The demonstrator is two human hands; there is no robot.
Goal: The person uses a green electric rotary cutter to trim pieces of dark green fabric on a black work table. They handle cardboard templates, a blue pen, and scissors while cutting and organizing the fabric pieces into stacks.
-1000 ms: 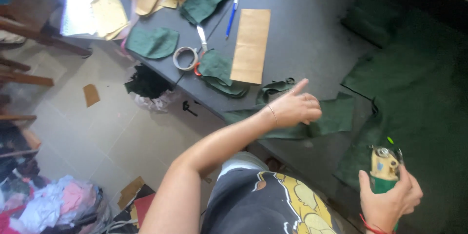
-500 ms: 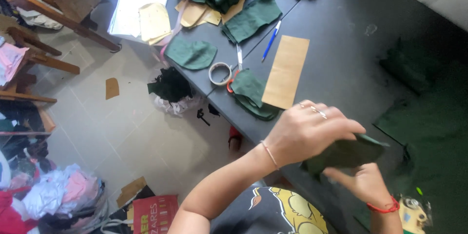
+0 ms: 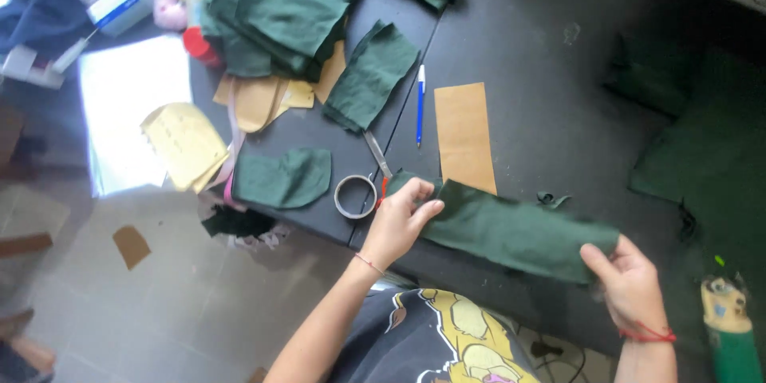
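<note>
From the head camera, a long green strip (image 3: 511, 231) of cloth lies stretched across the near edge of the dark table (image 3: 558, 72), held at both ends: the left hand (image 3: 401, 219) pinches its left end between thumb and fingers, and the right hand (image 3: 630, 283) grips its right end, so the strip spans the gap between the two hands, which are well apart. Just left of the left hand lie a tape roll (image 3: 355, 196) and scissors (image 3: 377, 155). Beyond the strip lie a brown card (image 3: 464, 136) and a blue pen (image 3: 420, 104). A rounded green piece (image 3: 283, 178) lies further left. More folded green cloth (image 3: 279, 8) is piled at the far side.
</note>
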